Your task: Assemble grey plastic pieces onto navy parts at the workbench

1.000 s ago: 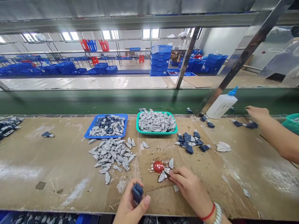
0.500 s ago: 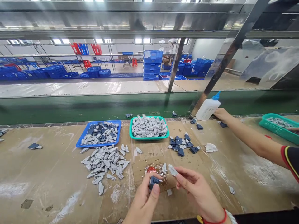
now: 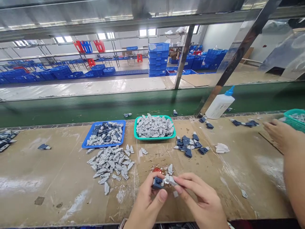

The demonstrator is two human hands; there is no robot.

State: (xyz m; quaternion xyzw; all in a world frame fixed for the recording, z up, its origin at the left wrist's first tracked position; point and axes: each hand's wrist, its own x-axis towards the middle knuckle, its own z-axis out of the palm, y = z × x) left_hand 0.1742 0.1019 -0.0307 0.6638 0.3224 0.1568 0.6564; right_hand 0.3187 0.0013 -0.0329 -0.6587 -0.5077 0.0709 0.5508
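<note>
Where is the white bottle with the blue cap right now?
In the head view, the white bottle is right of centre, beside the foot of the right-hand metal post, near some dark blue pieces.

The bare left hand (image 3: 149, 202) and bare right hand (image 3: 203, 197) are viewed closely from the head (forward and down).

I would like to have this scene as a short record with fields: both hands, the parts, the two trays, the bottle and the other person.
Left hand: holds a navy part
Right hand: holds a grey piece
Held parts: very close together; contact cannot be told
Blue tray: grey and navy parts, mixed
Green tray: heaped grey pieces
Loose grey pile: in front of the blue tray
Bottle: white, blue nozzle, beside a metal post
Other person's hand: far right, blurred, near another green basket
</note>
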